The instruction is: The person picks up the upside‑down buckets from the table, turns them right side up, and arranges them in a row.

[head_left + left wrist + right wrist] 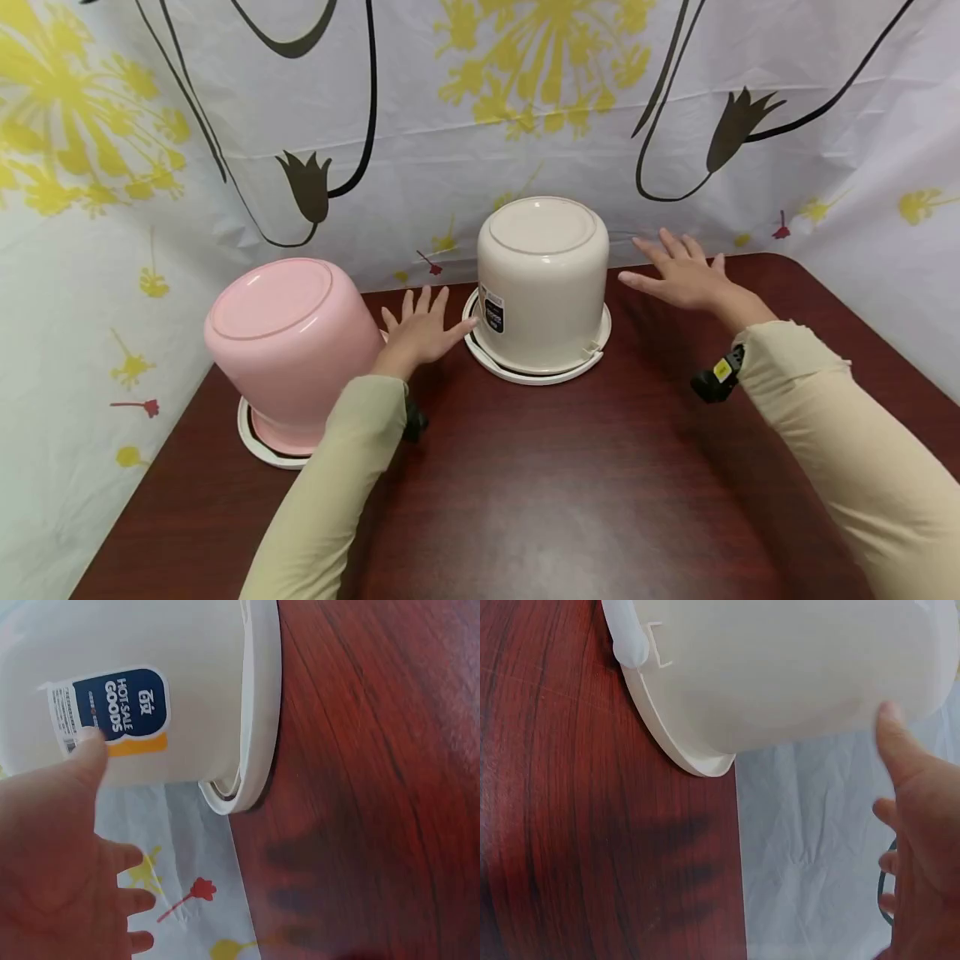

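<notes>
A cream bucket [543,283] stands upside down near the back of the table, its white handle [536,379] lying round the rim on the tabletop. My left hand [422,332] is at its left side, fingers spread, the thumb overlapping the bucket's label [120,709] in the left wrist view. On the right, my right hand [686,279] hovers beside the bucket with fingers spread and thumb toward its wall. Left of my left hand, a pink bucket [292,358] also stands upside down, with a white handle [262,454] at its rim. Neither hand grips anything.
The dark red wooden table [555,500] runs up to a patterned white cloth [465,150] hanging behind and along the sides. The pink bucket sits close to the table's left edge, partly overlapped by my left sleeve [337,475].
</notes>
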`<act>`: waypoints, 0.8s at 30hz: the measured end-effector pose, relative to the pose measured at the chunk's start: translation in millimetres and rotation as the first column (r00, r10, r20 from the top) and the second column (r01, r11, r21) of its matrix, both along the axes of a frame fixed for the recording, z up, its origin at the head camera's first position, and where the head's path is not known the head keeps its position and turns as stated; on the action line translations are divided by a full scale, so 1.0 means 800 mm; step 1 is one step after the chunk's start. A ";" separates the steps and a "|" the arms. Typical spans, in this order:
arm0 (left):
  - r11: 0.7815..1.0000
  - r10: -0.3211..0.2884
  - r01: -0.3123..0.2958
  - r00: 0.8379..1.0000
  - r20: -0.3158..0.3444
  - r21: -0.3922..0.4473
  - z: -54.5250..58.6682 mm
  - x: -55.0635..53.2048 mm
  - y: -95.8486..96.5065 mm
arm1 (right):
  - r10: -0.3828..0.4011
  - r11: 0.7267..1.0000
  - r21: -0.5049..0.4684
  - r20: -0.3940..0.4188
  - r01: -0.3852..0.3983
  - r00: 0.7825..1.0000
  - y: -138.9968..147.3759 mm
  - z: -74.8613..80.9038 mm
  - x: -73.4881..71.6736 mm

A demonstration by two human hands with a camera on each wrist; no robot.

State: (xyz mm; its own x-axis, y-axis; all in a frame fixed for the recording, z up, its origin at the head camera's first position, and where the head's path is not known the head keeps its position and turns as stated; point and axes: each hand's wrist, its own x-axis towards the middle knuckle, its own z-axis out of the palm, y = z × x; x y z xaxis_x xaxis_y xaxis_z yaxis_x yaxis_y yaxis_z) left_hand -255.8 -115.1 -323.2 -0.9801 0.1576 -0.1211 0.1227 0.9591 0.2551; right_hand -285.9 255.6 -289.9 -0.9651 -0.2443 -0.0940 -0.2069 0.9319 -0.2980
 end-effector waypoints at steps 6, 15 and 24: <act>0.994 -0.105 0.105 0.994 0.021 -0.015 -0.004 0.006 0.010 | 0.221 0.975 -0.007 -0.055 -0.222 0.974 -0.004 -0.018 -0.007; 0.926 -0.377 0.378 0.925 -0.046 0.006 -0.021 0.007 0.030 | 0.377 0.922 -0.069 -0.056 -0.380 0.925 -0.019 -0.048 -0.010; 0.873 -0.486 0.487 0.872 -0.064 0.001 -0.035 0.001 0.039 | 0.355 0.931 -0.076 -0.030 -0.356 0.934 -0.029 -0.074 -0.013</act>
